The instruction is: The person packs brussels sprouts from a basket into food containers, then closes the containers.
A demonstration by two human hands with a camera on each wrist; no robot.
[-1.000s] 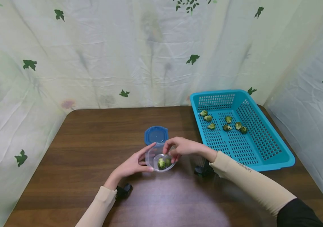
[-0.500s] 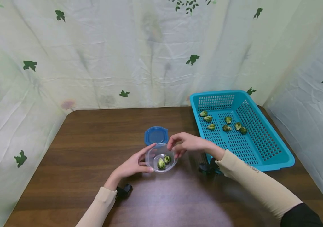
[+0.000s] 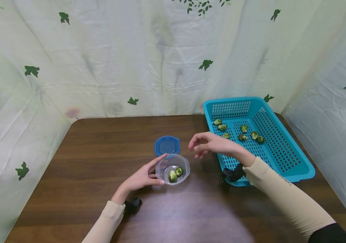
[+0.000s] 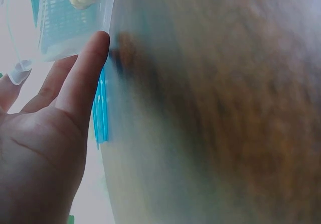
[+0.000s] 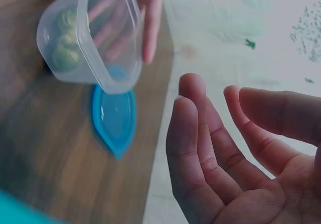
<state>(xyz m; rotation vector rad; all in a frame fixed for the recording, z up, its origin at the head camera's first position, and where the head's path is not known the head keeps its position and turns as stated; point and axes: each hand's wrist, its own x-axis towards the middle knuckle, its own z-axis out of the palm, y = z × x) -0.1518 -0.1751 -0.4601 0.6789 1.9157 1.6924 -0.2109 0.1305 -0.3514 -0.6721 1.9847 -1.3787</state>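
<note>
A clear plastic container (image 3: pixel 169 160) stands on the wooden table with two Brussels sprouts (image 3: pixel 172 176) lying in its bottom. My left hand (image 3: pixel 139 177) holds the container's left side, thumb at the front and index finger up at the rear rim. In the left wrist view a fingertip (image 4: pixel 100 40) touches its wall. My right hand (image 3: pixel 213 143) is in the air between the container and the blue basket (image 3: pixel 285 150), fingers loosely bent. The right wrist view shows nothing between those fingers (image 5: pixel 183 138).
Behind the container lies its blue lid (image 3: pixel 166 145). Several more Brussels sprouts (image 3: pixel 244 128) are scattered in the basket, at the table's right side. A pale curtain (image 3: pixel 106 60) with green leaf shapes hangs behind the table (image 3: pixel 106 148).
My right hand has moved up and to the right, away from over the container, toward the basket. The left hand and the container have stayed in place.
</note>
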